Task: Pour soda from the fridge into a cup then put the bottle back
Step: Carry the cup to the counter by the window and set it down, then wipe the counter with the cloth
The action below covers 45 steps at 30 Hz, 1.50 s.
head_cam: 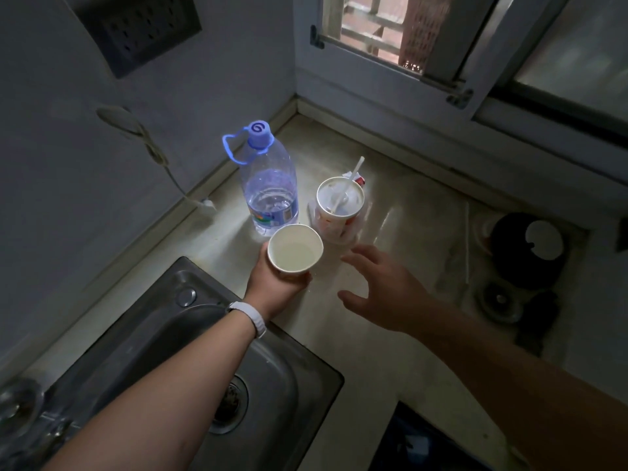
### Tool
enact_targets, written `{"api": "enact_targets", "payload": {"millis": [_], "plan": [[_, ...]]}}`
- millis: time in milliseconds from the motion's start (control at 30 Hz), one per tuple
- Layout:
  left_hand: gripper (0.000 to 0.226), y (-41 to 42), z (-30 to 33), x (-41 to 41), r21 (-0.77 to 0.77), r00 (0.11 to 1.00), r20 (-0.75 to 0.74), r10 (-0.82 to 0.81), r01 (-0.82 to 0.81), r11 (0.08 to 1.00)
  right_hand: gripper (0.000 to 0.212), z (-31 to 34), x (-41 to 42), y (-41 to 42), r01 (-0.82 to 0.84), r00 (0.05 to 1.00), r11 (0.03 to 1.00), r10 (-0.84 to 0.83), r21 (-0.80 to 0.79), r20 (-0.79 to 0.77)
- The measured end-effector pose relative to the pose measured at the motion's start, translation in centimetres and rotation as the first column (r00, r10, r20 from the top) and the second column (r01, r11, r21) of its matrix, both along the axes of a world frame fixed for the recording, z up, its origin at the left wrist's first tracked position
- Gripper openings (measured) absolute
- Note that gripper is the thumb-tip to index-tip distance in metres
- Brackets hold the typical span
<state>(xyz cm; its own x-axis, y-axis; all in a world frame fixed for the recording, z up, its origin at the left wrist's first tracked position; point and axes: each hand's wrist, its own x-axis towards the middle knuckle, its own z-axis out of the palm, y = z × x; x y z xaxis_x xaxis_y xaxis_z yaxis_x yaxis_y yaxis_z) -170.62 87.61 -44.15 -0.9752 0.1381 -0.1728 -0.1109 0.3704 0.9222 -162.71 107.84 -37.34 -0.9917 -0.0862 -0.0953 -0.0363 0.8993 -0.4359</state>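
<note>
White paper cup (295,248) sits in your left hand (277,285), fingers curled round its base, just in front of the clear water bottle (268,185) on the counter (390,334) beside the sink (190,351). Your right hand (377,294) hovers right of the cup, fingers spread wide, holding nothing. Dim light blurs the dark things at the counter's right edge, and whether the cup holds liquid is hard to tell.

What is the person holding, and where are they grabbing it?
The left hand grips a white paper cup round its lower side, fingers curled underneath. The right hand holds nothing, its fingers spread above the pale stone counter.
</note>
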Motion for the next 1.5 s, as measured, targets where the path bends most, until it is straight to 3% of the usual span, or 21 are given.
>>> {"api": "enact_targets", "payload": {"millis": [267, 467, 633, 733, 900, 1033, 1300, 1500], "plan": [[0.088, -0.3, -0.5, -0.2, 0.027, 0.998, 0.013, -0.06, 0.06, 0.998, 0.067, -0.8, -0.3, -0.6, -0.011, 1.0, 1.0, 0.011, 0.002, 0.02], [0.114, -3.0, 2.4, 1.2, 0.019, 0.996, 0.019, -0.091, 0.091, 0.996, 0.066, 2.0, -0.3, -1.3, -0.028, 0.999, 0.999, 0.027, -0.02, -0.042], [0.091, -5.7, 8.0, 3.5, -0.034, 0.999, -0.009, -0.054, 0.053, 0.998, 0.066, 5.8, -0.2, -2.2, -0.072, 0.99, 0.997, 0.068, -0.023, -0.121], [0.079, -7.4, 12.1, 5.4, -0.19, 0.993, -0.107, -0.044, 0.023, 0.982, 0.07, 8.1, 0.3, -3.1, -0.096, 0.986, 0.995, 0.092, -0.022, -0.137], [0.072, -11.1, 19.1, 9.5, -0.453, 0.945, -0.303, -0.119, -0.034, 0.891, 0.068, 12.0, 1.5, -5.4, -0.2, 0.953, 0.978, 0.18, -0.059, -0.242], [0.073, -14.9, 22.8, 13.8, -0.661, 0.903, -0.387, -0.188, -0.13, 0.739, 0.063, 15.8, 2.8, -8.4, -0.303, 0.904, 0.951, 0.267, -0.061, -0.334], [0.074, -21.3, 26.4, 21.1, -0.741, 0.877, -0.476, -0.067, -0.359, 0.567, 0.067, 19.9, 5.0, -16.1, -0.537, 0.771, 0.843, 0.509, 0.038, -0.383], [0.073, -24.6, 27.0, 26.7, -0.779, 0.885, -0.464, 0.042, -0.43, 0.456, 0.074, 20.9, 8.6, -21.0, -0.636, 0.712, 0.771, 0.608, 0.045, -0.353]]}}
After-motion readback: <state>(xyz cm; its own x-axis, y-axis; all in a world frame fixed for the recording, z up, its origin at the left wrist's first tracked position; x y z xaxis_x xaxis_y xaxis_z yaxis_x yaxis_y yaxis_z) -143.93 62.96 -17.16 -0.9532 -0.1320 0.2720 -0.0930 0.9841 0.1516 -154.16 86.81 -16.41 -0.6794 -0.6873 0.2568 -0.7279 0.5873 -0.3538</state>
